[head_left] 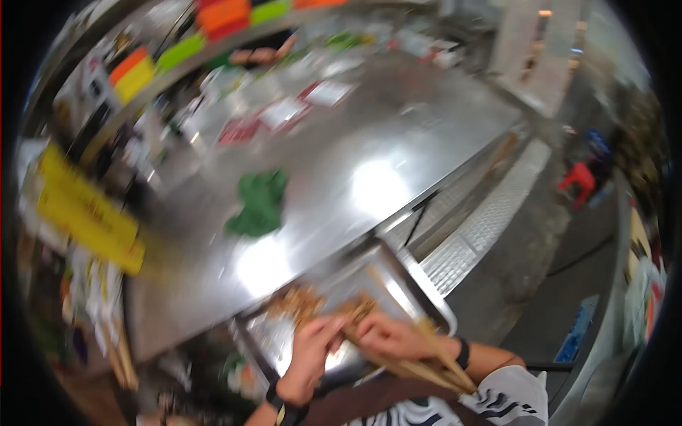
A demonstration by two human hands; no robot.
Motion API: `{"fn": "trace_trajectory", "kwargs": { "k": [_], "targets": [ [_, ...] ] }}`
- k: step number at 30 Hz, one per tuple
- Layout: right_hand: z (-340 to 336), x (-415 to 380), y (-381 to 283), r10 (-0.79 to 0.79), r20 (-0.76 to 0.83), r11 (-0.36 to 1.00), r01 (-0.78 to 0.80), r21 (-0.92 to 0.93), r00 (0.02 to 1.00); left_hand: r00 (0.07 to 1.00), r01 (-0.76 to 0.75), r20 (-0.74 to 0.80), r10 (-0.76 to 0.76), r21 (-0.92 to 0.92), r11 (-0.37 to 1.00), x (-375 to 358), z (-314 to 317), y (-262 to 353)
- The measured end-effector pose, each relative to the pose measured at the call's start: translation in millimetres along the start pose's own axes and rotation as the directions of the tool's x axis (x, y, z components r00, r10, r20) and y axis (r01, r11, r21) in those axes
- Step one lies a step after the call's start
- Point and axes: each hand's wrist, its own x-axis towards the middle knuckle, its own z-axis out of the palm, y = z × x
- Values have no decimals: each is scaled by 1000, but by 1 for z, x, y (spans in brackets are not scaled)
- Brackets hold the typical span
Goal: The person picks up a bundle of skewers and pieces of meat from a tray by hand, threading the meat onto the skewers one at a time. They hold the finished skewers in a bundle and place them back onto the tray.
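My two hands meet over a shallow metal tray (419, 273) at the table's near edge. My left hand (312, 351) is closed, thumb and fingers pinched together at small brownish food pieces; what exactly it grips is blurred. My right hand (387, 335) is closed beside it, on thin wooden skewers (426, 373) that slant down toward my right forearm. More brownish food pieces (298, 304), looking like cut meat, lie in the tray's left part. A small clump of food (364, 305) sits just beyond my fingertips.
A green cloth (259, 202) lies crumpled on the steel table (320, 170). Red-and-white packets (284, 113) rest farther back. A yellow sign (85, 209) stands left. Beyond the table's right edge are a ridged metal strip (490, 213) and a red stool (579, 184). Another person's arms (263, 55) show behind.
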Motion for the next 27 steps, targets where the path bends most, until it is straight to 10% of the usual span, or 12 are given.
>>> {"fn": "trace_trajectory", "kwargs": {
  "k": [2,7,11,19,27],
  "targets": [
    [-2,0,0,33,0,999,-33,21,999,1000,25,3,-25,-2,1000,2,-3,-2],
    [1,8,-15,-473,-77,835,418,-357,878,1000,2,-30,-6,-152,988,5,-10,-17],
    [-5,8,-22,-376,247,881,427,-202,893,999,-24,-43,19,-114,993,7,-11,-19],
    [1,10,-19,-427,245,833,484,-267,870,896,-321,-170,411,394,861,17,-22,-16],
    [10,13,-12,-407,312,822,493,-284,858,966,-174,193,172,-6,985,23,21,31]
  ]
}}
